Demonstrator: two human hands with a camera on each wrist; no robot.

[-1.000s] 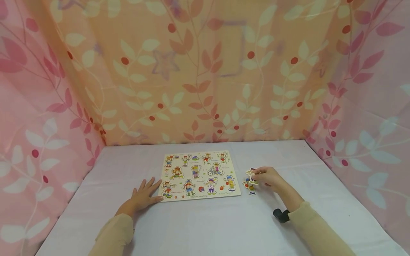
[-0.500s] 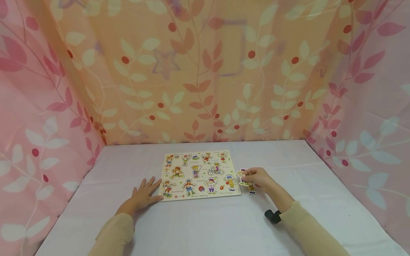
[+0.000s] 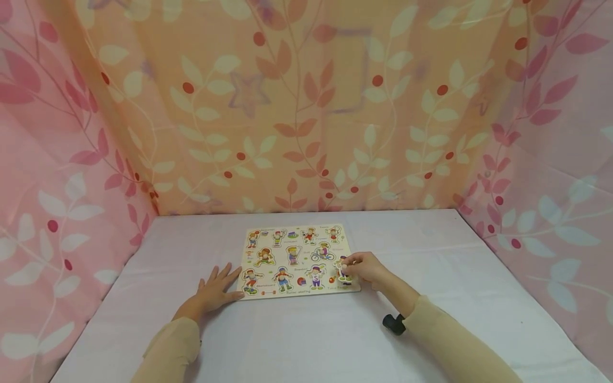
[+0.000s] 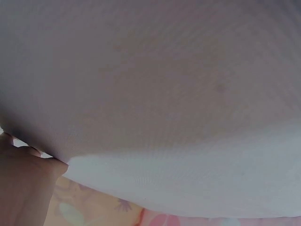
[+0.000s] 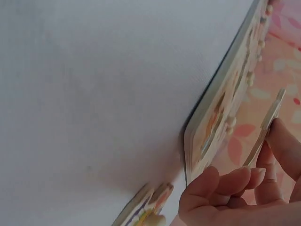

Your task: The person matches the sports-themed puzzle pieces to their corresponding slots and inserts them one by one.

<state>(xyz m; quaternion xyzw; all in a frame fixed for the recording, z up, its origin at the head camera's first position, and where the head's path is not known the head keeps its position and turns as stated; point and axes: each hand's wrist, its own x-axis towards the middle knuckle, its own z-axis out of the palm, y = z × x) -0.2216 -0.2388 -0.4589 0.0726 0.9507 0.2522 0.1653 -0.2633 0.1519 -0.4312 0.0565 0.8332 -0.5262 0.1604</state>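
A wooden peg puzzle board (image 3: pixel 278 272) printed with sports figures lies flat on the table. My left hand (image 3: pixel 213 290) rests on the table with spread fingers, its fingertips and thumb at the board's left edge. Part of it shows in the left wrist view (image 4: pixel 28 188). Over the board's lower right corner, my right hand (image 3: pixel 371 270) pinches a figure-shaped puzzle piece (image 3: pixel 342 272). Seen from the right wrist, this thin piece (image 5: pixel 265 132) is raised above the board. Another knobbed puzzle piece (image 5: pixel 143 207) lies on the table beside the board; the right hand hides it in the head view.
A white cloth covers the table (image 3: pixel 297 340). Floral curtains (image 3: pixel 306 106) enclose the back and both sides. A black device (image 3: pixel 394 323) sits at the right wrist. Several knobs (image 5: pixel 231 123) stand up from the board.
My right hand has carried the pinched piece leftward, from above the loose piece right of the board to over the board's lower right corner. The left hand has stayed put.
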